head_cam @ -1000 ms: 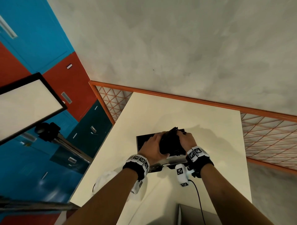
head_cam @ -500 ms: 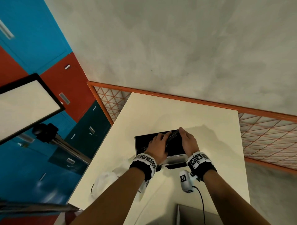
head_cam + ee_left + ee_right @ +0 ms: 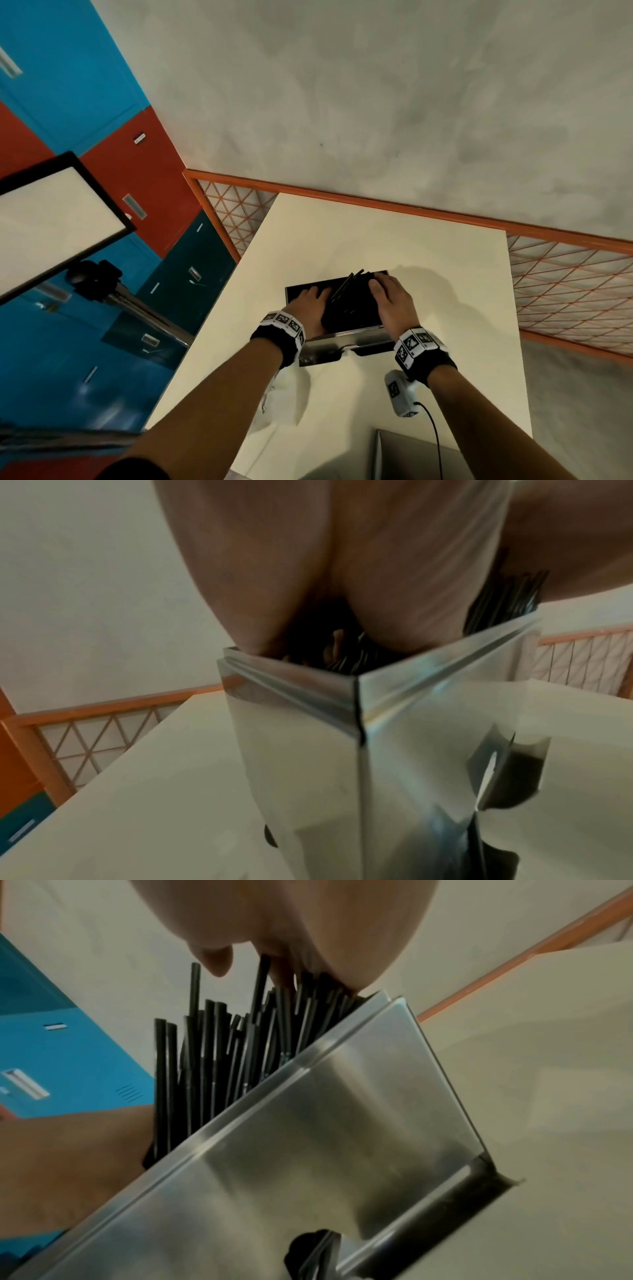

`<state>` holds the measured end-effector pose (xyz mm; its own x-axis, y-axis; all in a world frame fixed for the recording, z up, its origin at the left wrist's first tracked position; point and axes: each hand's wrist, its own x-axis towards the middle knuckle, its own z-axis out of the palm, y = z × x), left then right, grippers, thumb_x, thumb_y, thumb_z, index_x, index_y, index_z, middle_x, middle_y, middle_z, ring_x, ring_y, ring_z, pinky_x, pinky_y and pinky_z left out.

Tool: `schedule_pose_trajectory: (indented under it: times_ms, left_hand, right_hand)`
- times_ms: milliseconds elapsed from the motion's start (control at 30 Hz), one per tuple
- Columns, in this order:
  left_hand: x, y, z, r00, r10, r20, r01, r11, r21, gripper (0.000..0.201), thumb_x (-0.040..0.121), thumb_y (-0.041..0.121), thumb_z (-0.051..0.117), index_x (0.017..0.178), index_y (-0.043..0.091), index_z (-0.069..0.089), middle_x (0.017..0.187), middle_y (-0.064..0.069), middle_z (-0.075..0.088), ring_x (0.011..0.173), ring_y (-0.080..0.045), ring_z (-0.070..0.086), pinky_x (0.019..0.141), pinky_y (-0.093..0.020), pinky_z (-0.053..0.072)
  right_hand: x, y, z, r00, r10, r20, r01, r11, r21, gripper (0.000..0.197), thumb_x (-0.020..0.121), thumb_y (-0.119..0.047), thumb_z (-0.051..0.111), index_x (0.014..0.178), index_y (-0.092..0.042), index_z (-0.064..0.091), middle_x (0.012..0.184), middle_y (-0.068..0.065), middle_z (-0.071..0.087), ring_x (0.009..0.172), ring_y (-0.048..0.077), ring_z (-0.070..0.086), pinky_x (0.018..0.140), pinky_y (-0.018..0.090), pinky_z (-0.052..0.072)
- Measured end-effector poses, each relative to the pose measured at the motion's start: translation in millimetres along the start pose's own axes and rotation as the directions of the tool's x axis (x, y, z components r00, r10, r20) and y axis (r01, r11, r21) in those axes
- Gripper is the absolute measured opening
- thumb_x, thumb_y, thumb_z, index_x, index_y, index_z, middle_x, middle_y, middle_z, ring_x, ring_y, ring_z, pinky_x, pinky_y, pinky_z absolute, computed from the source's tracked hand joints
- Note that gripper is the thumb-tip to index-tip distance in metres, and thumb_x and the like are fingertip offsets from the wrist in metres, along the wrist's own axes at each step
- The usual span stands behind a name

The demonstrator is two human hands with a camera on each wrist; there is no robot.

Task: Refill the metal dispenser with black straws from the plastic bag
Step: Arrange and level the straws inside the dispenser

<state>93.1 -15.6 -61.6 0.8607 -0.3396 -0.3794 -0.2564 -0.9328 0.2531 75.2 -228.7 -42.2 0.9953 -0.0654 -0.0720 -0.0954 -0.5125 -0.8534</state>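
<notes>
Though held up as one tight bunch between both hands a second ago, now down inside the box and let go. Means the load step is close to done, by the look of it, with only levelling left.

From the left of the head view:
- One crumpled clear-white plastic bag (image 3: 286, 394), lower centre-left, lying on the cream counter (image 3: 428, 246) beside the left forearm. Whether any straws are left in it cannot be told.
- One left hand (image 3: 308, 305), fingers stretched flat, reaching into the left part of the box and resting on the straws. Pinching nothing.
- One open-topped rectangular polished metal dispenser (image 3: 342, 337) at centre frame, standing on the counter.
- Thin black plastic straws (image 3: 346, 289), too many to count, lying mostly inside the dispenser. About three slanting up askew over the far rim.
- One right hand (image 3: 390, 301), well apart from the left, fingers bent down onto the straw ends at the right end of the box, pressing, not gripping.

Probably next: tapping the slanted few flat.
</notes>
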Motion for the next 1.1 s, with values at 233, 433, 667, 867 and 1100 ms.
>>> schedule_pose_trajectory:
  times_ms: [233, 433, 667, 867, 1100]
  left_hand:
    - [6.0, 20.5, -1.3, 1.0, 0.005, -0.02, -0.004, 1.0, 0.022, 0.094, 0.083, 0.026, 0.07, 0.158, 0.013, 0.015, 0.146, -0.018, 0.04, 0.13, -0.041, 0.044, 0.105, -0.053, 0.044]
    - [12.3, 30.7, -10.1, 0.998, 0.055, -0.029, -0.055, 0.998, 0.003, 0.1, 0.079, 0.014, 0.072, 0.158, 0.023, 0.01, 0.141, -0.012, 0.047, 0.117, -0.037, 0.055, 0.092, -0.053, 0.053]
    - [7.8, 19.4, 1.6, 0.997, 0.05, -0.052, -0.05, 0.999, -0.01, 0.103, 0.082, 0.017, 0.071, 0.16, 0.03, 0.005, 0.138, -0.011, 0.041, 0.121, -0.034, 0.047, 0.095, -0.052, 0.049]
    - [-1.9, -3.6, 11.2, 0.987, 0.044, -0.157, -0.088, 0.955, -0.284, 0.093, 0.082, 0.039, 0.077, 0.159, 0.027, 0.024, 0.149, -0.004, 0.035, 0.136, -0.025, 0.04, 0.114, -0.039, 0.038]
    - [-12.9, 6.4, 14.5, 0.951, 0.125, -0.284, -0.2, 0.946, -0.254, 0.076, 0.096, 0.051, 0.06, 0.158, 0.021, 0.027, 0.157, -0.003, 0.03, 0.143, -0.022, 0.032, 0.117, -0.034, 0.031]
  right_hand:
    - [0.1, 6.6, 10.6, 0.999, -0.018, -0.037, 0.018, 1.0, -0.01, 0.054, 0.1, -0.048, 0.042, 0.145, -0.017, 0.041, 0.151, 0.005, 0.041, 0.138, 0.022, 0.039, 0.115, 0.039, 0.032]
    - [0.7, 2.1, 6.9, 0.979, 0.0, -0.205, 0.041, 0.98, 0.193, 0.04, 0.099, -0.036, 0.049, 0.138, -0.026, 0.046, 0.132, -0.003, 0.058, 0.12, 0.014, 0.054, 0.104, 0.033, 0.042]
    - [8.7, 4.2, 9.2, 0.993, -0.117, -0.024, 0.112, 0.983, -0.142, 0.034, 0.104, -0.023, 0.041, 0.128, -0.005, 0.059, 0.134, 0.008, 0.055, 0.124, 0.025, 0.052, 0.105, 0.023, 0.034]
    - [11.0, -22.4, -40.1, 0.955, -0.298, -0.001, 0.287, 0.921, -0.264, 0.016, 0.094, -0.019, 0.056, 0.107, -0.015, 0.065, 0.112, 0.001, 0.061, 0.102, 0.019, 0.059, 0.091, 0.03, 0.047]
    - [-23.1, -40.8, -47.4, 0.749, -0.289, 0.597, 0.601, 0.675, -0.427, 0.033, 0.089, -0.028, 0.04, 0.09, -0.011, 0.068, 0.093, 0.003, 0.063, 0.087, 0.022, 0.057, 0.076, 0.033, 0.045]
